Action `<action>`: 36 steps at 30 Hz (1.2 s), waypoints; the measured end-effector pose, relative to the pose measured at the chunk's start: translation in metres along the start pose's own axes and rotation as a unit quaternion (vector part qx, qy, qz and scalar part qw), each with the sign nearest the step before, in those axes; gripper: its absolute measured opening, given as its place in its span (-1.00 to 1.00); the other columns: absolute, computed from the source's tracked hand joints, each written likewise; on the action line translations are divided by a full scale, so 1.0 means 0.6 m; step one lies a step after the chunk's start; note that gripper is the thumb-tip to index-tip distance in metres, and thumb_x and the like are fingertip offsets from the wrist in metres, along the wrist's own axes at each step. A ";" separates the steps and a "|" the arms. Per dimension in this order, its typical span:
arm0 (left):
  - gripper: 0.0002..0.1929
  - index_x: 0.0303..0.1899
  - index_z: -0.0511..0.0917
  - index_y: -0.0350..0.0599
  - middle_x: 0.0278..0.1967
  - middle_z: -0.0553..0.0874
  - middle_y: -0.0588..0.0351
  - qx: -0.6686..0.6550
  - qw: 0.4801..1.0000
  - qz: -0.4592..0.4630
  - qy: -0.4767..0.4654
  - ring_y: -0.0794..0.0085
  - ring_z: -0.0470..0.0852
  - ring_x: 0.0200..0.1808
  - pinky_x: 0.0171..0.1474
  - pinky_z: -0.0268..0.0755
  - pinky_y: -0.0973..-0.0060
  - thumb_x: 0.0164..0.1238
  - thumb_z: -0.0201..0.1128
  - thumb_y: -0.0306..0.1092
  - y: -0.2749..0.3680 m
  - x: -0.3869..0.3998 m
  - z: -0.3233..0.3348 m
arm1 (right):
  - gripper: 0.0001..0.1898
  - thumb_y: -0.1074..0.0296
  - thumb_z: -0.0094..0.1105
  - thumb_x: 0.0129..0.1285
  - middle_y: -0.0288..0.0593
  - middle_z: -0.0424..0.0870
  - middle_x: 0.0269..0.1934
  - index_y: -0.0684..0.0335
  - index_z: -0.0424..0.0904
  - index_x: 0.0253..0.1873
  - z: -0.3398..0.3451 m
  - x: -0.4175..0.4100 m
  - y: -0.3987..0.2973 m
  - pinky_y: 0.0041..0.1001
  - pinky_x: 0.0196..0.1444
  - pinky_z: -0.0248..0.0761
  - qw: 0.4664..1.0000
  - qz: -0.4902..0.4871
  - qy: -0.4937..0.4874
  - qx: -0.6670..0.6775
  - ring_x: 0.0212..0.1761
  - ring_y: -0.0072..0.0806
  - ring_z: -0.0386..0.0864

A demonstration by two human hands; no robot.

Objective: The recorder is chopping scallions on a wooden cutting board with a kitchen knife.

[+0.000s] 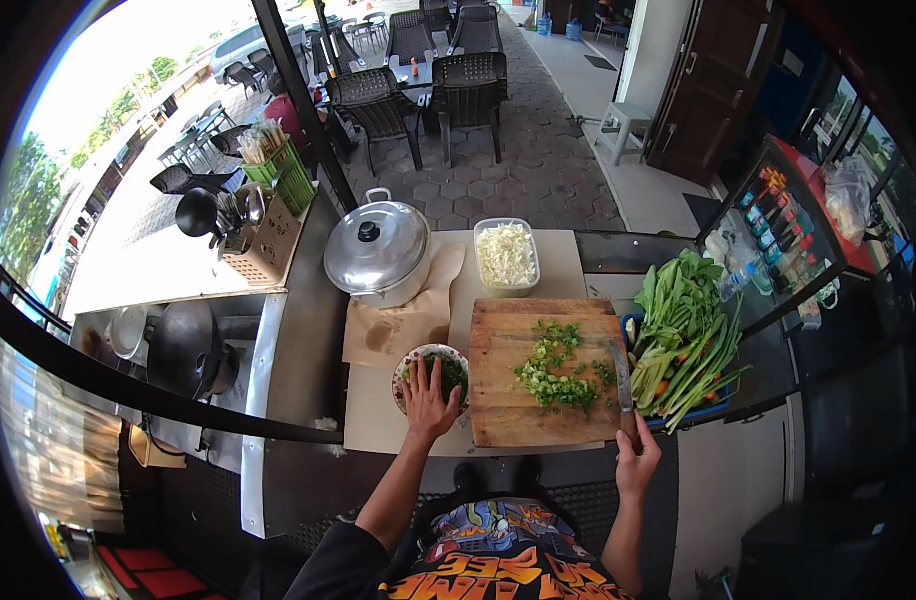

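Observation:
My left hand (430, 401) lies flat over a patterned bowl (399, 375) of chopped greens (452, 373), its fingers spread; most of the bowl's contents are hidden under it. In my right hand (637, 459) is a knife (623, 379), gripped by its dark handle, the blade pointing away from me along the right edge of a wooden cutting board (503, 330). Chopped green onion and leafy herbs (555, 382) are scattered over the middle and right of the board.
Behind the board stands a plastic tub of shredded cabbage (506, 255), with a lidded aluminium pot (379, 251) to its left. Leafy greens (679, 322) overfill a blue basket (717, 405) at right. A wok (184, 349) and utensil basket (259, 259) are at left. A person (281, 112) sits beyond.

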State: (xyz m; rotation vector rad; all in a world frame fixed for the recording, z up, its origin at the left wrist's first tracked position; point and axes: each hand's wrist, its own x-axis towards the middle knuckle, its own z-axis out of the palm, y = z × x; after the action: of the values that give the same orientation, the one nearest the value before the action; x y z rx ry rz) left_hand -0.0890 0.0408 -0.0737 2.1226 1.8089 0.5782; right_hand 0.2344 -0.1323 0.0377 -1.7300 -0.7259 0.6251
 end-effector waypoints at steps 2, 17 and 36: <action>-0.23 0.54 0.18 -0.04 0.58 0.06 -0.24 0.022 1.000 0.005 -0.015 -0.18 -0.06 0.61 0.56 -0.29 -0.19 0.42 0.11 0.15 0.000 -0.004 -0.004 | -0.52 0.44 0.25 0.34 -0.12 0.73 0.01 0.38 0.53 0.35 -0.006 0.007 0.002 -0.45 0.00 0.50 1.000 -0.003 0.003 0.005 -0.06 -0.49 0.66; -0.27 0.44 0.30 -0.27 0.51 0.26 -0.20 -0.026 0.981 0.186 -0.057 0.04 0.07 0.61 0.62 -0.25 0.03 0.49 0.04 0.15 0.226 0.158 -0.024 | -0.51 0.43 0.26 0.34 -0.04 0.72 0.06 0.40 0.53 0.34 -0.050 0.051 0.009 -0.42 0.03 0.52 0.999 0.012 -0.021 0.033 -0.02 -0.45 0.68; -0.31 0.35 0.44 -0.24 0.44 0.37 -0.25 -0.202 0.954 0.219 -0.030 -0.10 0.21 0.53 0.57 0.00 0.09 0.34 0.27 0.06 0.302 0.134 -0.002 | -0.51 0.34 0.23 0.35 0.14 0.67 0.16 0.27 0.52 0.36 -0.064 0.140 0.034 -0.27 0.19 0.50 0.982 -0.027 -0.116 -0.147 0.19 -0.07 0.65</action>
State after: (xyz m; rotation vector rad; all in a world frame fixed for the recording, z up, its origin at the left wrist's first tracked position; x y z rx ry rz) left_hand 0.0782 0.0897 0.0215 2.2102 1.0621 0.8881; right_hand 0.3221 -0.0990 0.0238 -1.9185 -1.0700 0.7168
